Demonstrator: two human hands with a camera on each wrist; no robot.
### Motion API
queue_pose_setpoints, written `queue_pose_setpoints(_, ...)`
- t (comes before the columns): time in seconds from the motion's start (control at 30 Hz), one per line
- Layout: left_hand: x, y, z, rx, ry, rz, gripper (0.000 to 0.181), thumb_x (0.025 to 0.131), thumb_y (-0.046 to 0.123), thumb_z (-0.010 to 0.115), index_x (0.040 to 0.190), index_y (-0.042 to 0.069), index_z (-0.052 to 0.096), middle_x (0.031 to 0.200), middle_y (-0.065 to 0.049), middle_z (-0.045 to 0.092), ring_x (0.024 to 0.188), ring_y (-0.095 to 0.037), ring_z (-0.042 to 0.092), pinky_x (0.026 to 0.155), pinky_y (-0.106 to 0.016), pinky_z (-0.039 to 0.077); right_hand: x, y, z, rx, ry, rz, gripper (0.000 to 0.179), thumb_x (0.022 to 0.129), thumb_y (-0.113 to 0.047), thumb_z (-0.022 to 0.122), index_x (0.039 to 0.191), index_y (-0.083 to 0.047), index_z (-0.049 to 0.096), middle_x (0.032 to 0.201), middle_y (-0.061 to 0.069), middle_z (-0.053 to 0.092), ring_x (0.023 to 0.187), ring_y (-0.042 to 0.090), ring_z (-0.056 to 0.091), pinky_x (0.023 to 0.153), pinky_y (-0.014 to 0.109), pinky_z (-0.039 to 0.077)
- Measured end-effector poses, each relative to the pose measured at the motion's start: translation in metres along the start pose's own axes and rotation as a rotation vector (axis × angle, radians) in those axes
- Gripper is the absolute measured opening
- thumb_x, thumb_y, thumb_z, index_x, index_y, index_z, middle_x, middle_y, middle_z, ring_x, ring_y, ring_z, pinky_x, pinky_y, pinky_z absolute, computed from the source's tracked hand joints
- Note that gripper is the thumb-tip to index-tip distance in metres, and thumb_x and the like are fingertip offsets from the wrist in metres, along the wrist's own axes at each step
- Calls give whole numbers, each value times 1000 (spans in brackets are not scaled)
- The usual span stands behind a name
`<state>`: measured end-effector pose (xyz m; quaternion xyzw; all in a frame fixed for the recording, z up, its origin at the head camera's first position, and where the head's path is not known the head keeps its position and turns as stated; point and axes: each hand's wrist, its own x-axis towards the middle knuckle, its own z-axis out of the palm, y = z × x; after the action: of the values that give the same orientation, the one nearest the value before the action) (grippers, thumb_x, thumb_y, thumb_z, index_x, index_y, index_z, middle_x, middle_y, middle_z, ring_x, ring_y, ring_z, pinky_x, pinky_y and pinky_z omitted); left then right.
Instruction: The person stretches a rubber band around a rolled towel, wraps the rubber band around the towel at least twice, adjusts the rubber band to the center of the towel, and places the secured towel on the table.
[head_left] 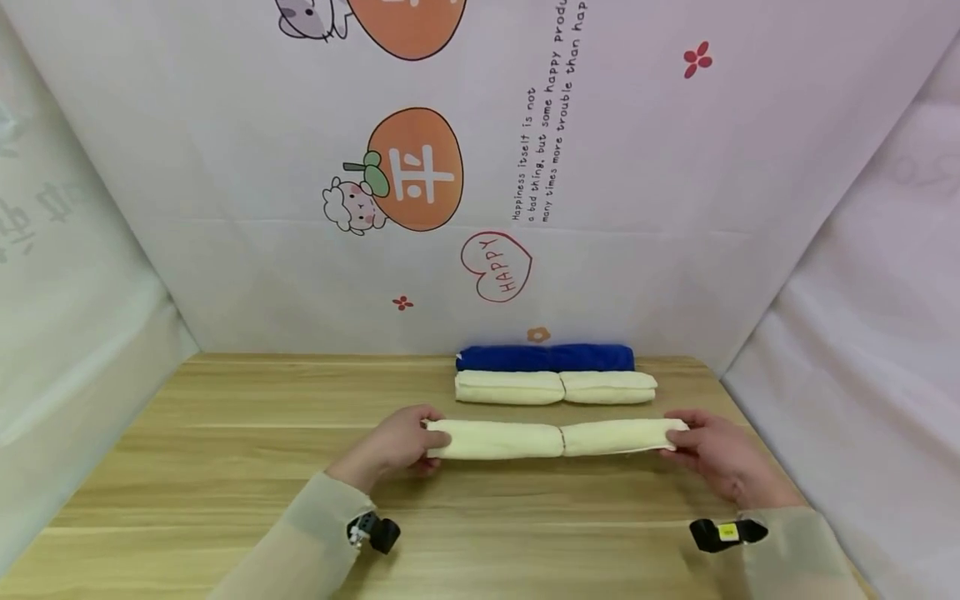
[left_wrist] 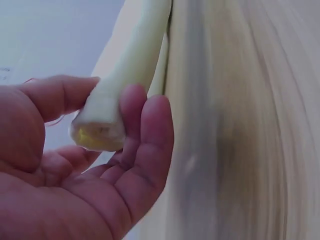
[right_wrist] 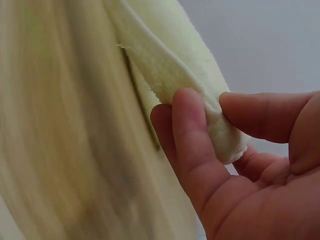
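Observation:
A long cream rolled towel (head_left: 495, 440), tied round its middle, stretches between my two hands close over the wooden table. My left hand (head_left: 401, 442) pinches its left end, thumb on one side and fingers curled on the other. In the left wrist view the open end of the rolled towel (left_wrist: 97, 135) shows between thumb and fingers. At the other end, my right hand (head_left: 712, 450) grips the roll the same way. The right wrist view shows a loose edge of the rolled towel (right_wrist: 170, 60) running along its side, with the right thumb and fingers (right_wrist: 190, 120) pressing the tip.
Behind the held roll, a second cream rolled towel (head_left: 510, 387) lies on the table (head_left: 247, 450), tied at its middle. A blue rolled towel (head_left: 547, 358) lies beyond it, against the printed back sheet (head_left: 622, 275). White cloth walls (head_left: 862, 333) flank both sides.

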<state>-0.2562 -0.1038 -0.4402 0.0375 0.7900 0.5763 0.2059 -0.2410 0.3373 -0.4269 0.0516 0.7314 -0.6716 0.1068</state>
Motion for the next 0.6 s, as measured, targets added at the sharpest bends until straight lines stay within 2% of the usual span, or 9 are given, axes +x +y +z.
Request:
queue_pose_setpoints(0.13,14,4,9,-17,17,-3,42,89,13,63,127,1,49,104,-17,52,67,-26,62,62,-39,53,12,7,-9,-19,21,57,59,92,1,53,139,13,18,127,29,34,96,26,56,82,38,50)
queue_pose_setpoints(0.23,22,8,12,-33,53,-4,47,90,9,60,132,-1,45,111,-18,52,69,-28,62,64,-39,53,19,7,-11,-49,43,89,60,92,0,53,140,12,20,128,29,34,94,27,56,80,38,50)
queue_pose_setpoints(0.4,32,13,16,-83,121,-20,48,90,5,57,136,0,42,137,-20,38,76,-31,62,68,-40,52,31,6,-12,-97,74,96,56,93,0,52,138,13,23,128,29,34,94,23,58,81,34,50)
queue_pose_setpoints(0.6,41,15,17,-140,158,5,49,90,8,55,136,2,39,132,-20,42,90,-30,60,76,-41,50,47,5,-11,-154,111,54,55,94,-2,48,140,13,20,135,30,27,97,22,57,84,33,48)
